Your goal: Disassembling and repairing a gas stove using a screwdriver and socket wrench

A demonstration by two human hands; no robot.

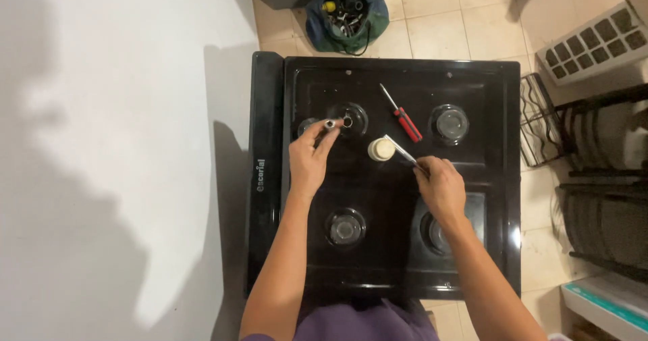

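Note:
A black gas stove top (378, 260) lies below me with its burner grates off. My left hand (309, 160) pinches a small round metal part (330, 123) just beside the far left burner seat (348, 119). My right hand (440, 187) grips a thin metal tool (399, 149) whose tip rests at a small cream-coloured jar (381, 150) in the middle of the stove. A red-handled screwdriver (402, 115) lies loose on the stove beyond the jar.
A green tool bag (346, 13) with several tools sits on the tiled floor beyond the stove. Black wire grates (543, 121) and a white grid panel (594, 44) stand at the right. A white wall (115, 145) runs along the left.

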